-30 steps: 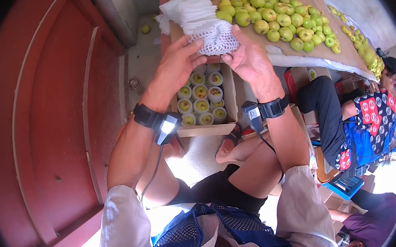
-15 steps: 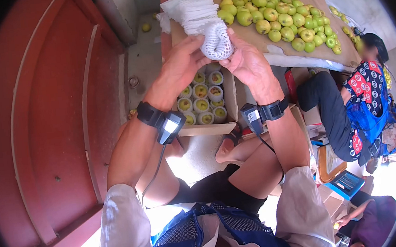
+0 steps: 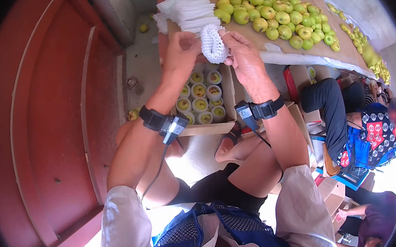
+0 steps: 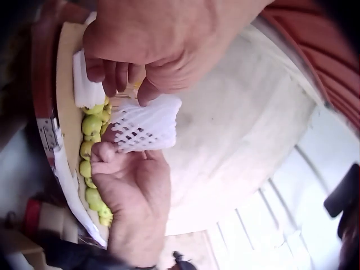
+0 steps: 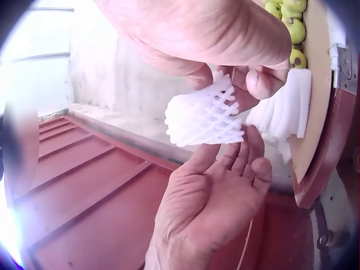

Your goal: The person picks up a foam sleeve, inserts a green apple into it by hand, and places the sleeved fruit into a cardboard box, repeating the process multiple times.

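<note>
Above the near edge of the surface (image 3: 246,35), both my hands hold one white foam net (image 3: 212,43) between them. My left hand (image 3: 182,49) pinches the net's left side between thumb and curled fingers. My right hand (image 3: 244,55) pinches the right side with its fingertips. Each grip is narrow and closed on the net.

1. Net: a mesh sleeve, hanging upright between the two hands. The left wrist view shows it stretched sideways between the left thumb and the right fingers (image 4: 107,154). The right wrist view shows it held under the right fingertips, with the left palm (image 5: 216,205) just below it.

2. Stack of nets (image 3: 187,10): lies at the near left corner of the surface, just behind my left hand. The held net is just beside its front end.

3. Apples (image 3: 278,15): green, spread loose over cardboard across the middle and far right of the surface, well apart from my hands.

4. Box (image 3: 208,128): stands on the floor below the near edge, between my forearms. Apples in nets (image 3: 200,92) fill it in rows.

5. Seated person (image 3: 350,123): to my right, beside the right edge of the surface.
</note>
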Motion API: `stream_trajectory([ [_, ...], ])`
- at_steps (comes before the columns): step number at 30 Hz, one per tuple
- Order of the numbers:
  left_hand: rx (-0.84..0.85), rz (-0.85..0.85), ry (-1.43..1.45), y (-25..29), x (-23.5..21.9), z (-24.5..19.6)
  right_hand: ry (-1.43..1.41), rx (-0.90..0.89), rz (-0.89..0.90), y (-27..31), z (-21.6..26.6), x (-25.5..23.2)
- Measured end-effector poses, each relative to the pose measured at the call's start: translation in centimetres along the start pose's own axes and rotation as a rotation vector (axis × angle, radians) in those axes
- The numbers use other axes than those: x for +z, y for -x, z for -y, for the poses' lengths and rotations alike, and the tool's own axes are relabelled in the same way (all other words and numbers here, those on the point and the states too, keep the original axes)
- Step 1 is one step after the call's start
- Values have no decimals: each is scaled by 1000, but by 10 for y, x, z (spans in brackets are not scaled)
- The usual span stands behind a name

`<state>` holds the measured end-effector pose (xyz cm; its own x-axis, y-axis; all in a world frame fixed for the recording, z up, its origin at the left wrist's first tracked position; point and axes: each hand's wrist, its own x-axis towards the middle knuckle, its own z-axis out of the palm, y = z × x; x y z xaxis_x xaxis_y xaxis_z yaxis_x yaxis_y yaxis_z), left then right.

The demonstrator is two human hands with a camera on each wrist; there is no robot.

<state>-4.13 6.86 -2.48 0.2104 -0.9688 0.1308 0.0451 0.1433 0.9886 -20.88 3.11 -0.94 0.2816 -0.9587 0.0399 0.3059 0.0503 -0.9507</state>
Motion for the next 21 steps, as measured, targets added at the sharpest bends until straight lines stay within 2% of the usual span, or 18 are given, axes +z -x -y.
stream_trajectory([
  [2, 135, -44, -189, -14, -7, 7, 31, -33, -44, -6, 1, 4],
  [5, 52, 42, 88, -14, -10, 2, 96, -75, -101, -10, 0, 0],
  [8, -20, 74, -12, 0, -5, -28, 124, -141, -123, -13, 0, 5],
  [14, 67, 93, -90, -25, -15, 4, 199, -217, -120, -22, -1, 17],
  [17, 74, 86, -58, -31, -20, 3, 207, -233, -105, -24, -1, 18],
  [21, 76, 66, -159, -26, -17, -15, 292, -273, -86, -30, -4, 15],
])
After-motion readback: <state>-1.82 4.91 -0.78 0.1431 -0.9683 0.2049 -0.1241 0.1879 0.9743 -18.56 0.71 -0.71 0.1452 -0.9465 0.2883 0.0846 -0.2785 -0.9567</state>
